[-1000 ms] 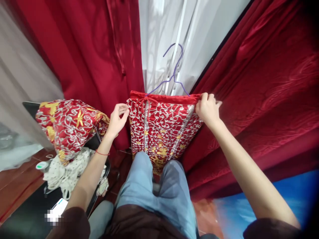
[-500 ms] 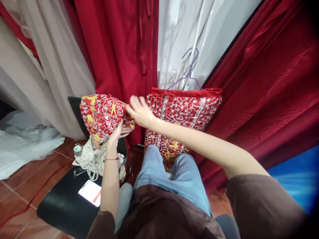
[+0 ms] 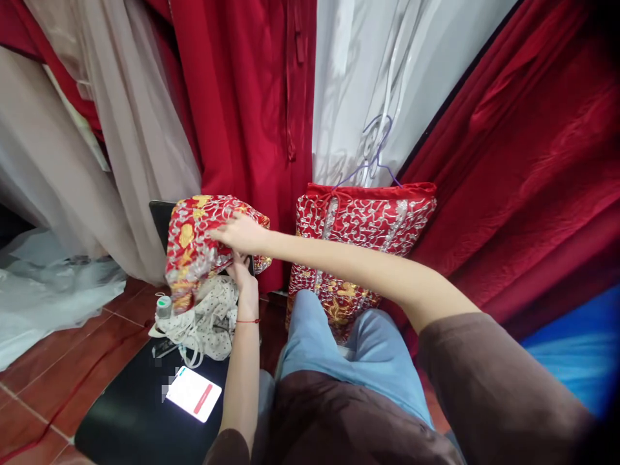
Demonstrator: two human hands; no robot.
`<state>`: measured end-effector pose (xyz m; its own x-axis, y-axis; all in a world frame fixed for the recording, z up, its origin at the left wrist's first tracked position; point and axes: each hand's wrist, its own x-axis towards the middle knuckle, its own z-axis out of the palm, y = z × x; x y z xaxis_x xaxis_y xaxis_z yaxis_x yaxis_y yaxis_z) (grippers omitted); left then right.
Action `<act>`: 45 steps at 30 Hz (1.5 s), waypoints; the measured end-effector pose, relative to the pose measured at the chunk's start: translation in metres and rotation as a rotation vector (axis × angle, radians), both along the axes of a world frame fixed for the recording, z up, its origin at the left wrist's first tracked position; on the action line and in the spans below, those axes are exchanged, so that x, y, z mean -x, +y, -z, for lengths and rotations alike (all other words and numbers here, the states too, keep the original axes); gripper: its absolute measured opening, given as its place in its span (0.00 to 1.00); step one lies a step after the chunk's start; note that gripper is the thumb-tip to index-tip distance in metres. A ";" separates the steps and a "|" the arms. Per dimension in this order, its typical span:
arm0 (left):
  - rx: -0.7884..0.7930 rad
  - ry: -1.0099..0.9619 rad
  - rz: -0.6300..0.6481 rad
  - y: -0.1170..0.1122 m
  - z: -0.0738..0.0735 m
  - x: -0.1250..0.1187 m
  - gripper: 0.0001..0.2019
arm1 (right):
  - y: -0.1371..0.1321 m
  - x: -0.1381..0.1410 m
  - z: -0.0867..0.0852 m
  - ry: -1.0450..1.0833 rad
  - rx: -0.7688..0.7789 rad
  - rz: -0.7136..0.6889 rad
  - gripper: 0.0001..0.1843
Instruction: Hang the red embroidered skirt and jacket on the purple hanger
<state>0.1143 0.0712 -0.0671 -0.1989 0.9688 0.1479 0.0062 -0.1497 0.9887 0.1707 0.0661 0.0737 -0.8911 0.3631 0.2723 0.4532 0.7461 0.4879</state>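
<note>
A red garment embroidered in silver and gold [image 3: 198, 242] lies bunched over the back of a black chair [image 3: 126, 413] at my left. My right hand [image 3: 241, 234] reaches across and rests on top of it, fingers closed on the cloth. Below it, my left hand [image 3: 241, 267] is tucked under the bundle's lower edge, with its fingers hidden in the fabric. A matching embroidered red skirt [image 3: 361, 239] hangs on a purple wire hanger [image 3: 375, 152] in front of my knees, and neither hand touches it.
A white dotted drawstring bag [image 3: 206, 323], a small green-capped bottle [image 3: 163, 306] and a white card [image 3: 194, 392] lie on the chair seat. Red curtains [image 3: 508, 161] and beige and white drapes [image 3: 111, 123] hang all round. Red tile floor lies to the left.
Both hands let go of the hanging skirt's waistband and moved left to the bundled garment on the chair. The view swung left with them.
</note>
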 end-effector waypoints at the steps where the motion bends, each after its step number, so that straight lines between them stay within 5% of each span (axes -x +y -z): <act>1: -0.017 -0.027 -0.107 0.001 0.001 0.003 0.21 | 0.000 -0.003 -0.015 0.081 0.041 0.030 0.15; 4: -0.147 -0.098 -0.361 0.001 -0.005 0.017 0.25 | -0.001 -0.016 -0.057 0.323 0.154 0.107 0.15; 7: -0.317 -0.163 -0.427 -0.005 -0.018 0.025 0.27 | 0.000 -0.036 -0.084 0.491 0.230 0.110 0.15; 11: -0.381 -0.221 -0.415 -0.023 -0.028 0.008 0.25 | 0.006 -0.074 -0.095 0.640 0.233 0.174 0.14; 15: -0.476 -0.040 -0.494 -0.021 -0.043 -0.012 0.31 | 0.026 -0.114 -0.089 0.722 0.237 0.212 0.15; 18: -0.495 0.063 -0.551 0.017 -0.075 -0.017 0.38 | 0.043 -0.135 -0.076 0.714 0.309 0.196 0.14; 21: -0.357 0.083 -0.168 0.078 -0.119 -0.019 0.27 | 0.061 -0.144 -0.061 0.687 0.349 0.246 0.12; 23: -0.267 0.165 -0.031 0.116 -0.143 -0.026 0.23 | 0.074 -0.149 -0.054 0.621 0.334 0.344 0.15; 26: -0.159 0.649 -0.165 0.147 -0.162 -0.043 0.23 | 0.093 -0.163 -0.050 0.472 0.234 0.507 0.25; 29: -0.114 1.140 -0.245 0.151 -0.160 -0.063 0.24 | 0.106 -0.185 -0.042 0.387 0.155 0.636 0.30; 32: -0.104 1.404 -0.218 0.153 -0.149 -0.079 0.25 | 0.105 -0.206 -0.033 0.269 0.240 0.690 0.26; 35: -0.054 1.499 -0.199 0.165 -0.141 -0.088 0.24 | 0.088 -0.218 -0.032 0.198 0.297 0.568 0.22; 39: -0.008 1.499 -0.228 0.177 -0.139 -0.100 0.23 | 0.058 -0.238 -0.043 0.197 0.342 0.240 0.21; 42: -0.047 1.526 -0.144 0.164 -0.143 -0.116 0.22 | 0.051 -0.283 -0.050 0.421 0.194 0.064 0.19; 45: -0.120 1.552 0.096 0.142 -0.148 -0.130 0.17 | 0.063 -0.353 -0.049 0.905 -0.055 0.299 0.19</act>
<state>0.2447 0.2128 0.0808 0.2759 0.9363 0.2172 0.9588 -0.2841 0.0066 0.5236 0.1295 0.1227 -0.2064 0.5078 0.8364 0.8440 0.5248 -0.1104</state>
